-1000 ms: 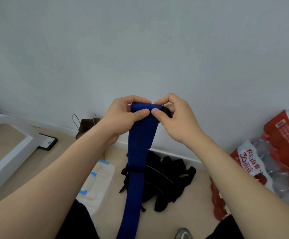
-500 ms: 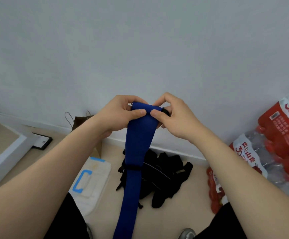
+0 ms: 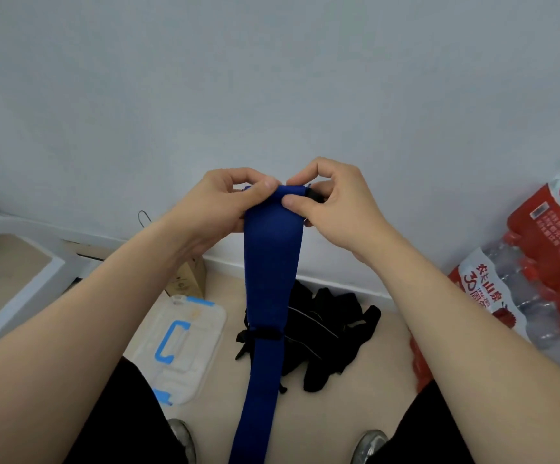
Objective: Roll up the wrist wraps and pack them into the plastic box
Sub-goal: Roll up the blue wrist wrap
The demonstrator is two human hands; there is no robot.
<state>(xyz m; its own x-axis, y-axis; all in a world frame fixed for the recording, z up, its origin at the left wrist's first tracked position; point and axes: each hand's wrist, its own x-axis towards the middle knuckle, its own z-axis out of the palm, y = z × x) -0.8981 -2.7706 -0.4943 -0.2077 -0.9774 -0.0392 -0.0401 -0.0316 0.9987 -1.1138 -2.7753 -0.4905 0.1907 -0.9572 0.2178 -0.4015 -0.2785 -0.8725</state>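
Observation:
A long blue wrist wrap (image 3: 268, 276) hangs straight down in front of me, its top end rolled over a little. My left hand (image 3: 218, 209) pinches the left side of that rolled end, thumb on the front. My right hand (image 3: 332, 209) pinches the right side, where a black end piece shows behind the fingers. On the floor below lies a pile of black wrist wraps (image 3: 325, 336). A clear plastic box (image 3: 184, 346) with a blue handle and clips sits on the floor to the left, lid on.
A brown paper bag (image 3: 188, 279) stands by the wall behind the box. Shrink-wrapped packs of water bottles (image 3: 539, 279) with red labels are stacked at the right. A white frame (image 3: 21, 289) runs along the left. My shoes (image 3: 369, 443) show at the bottom.
The view has tipped downward, so more floor, the box and my shoes show. Both hands keep pinching the blue wrap's top end, fingers shifted slightly over the roll.

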